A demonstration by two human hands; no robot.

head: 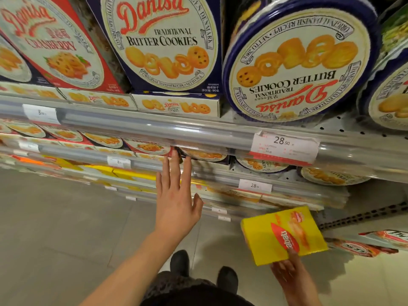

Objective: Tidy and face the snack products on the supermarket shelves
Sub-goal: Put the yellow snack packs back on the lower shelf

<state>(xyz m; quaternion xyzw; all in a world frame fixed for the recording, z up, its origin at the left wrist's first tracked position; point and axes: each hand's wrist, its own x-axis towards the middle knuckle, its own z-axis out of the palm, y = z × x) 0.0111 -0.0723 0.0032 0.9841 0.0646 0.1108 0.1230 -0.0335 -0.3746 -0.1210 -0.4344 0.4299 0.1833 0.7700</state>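
Right hand (287, 272) pinches the yellow snack box (284, 235) by one edge; left hand (176, 202) spread, empty. That thin grip risks dropping it.

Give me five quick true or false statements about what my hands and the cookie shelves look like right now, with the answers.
1. The right hand holds a yellow box. True.
2. The left hand grips a blue tin. False: it is open, fingers spread, reaching toward the lower shelf and holding nothing.
3. The round blue butter cookie tin on the upper shelf has its label upside down. True.
4. The price tag under that tin reads 15.90. False: it reads 28.90.
5. The red cranberry box stands to the right of the round tin. False: it stands far to its left, beyond the blue butter cookies box.
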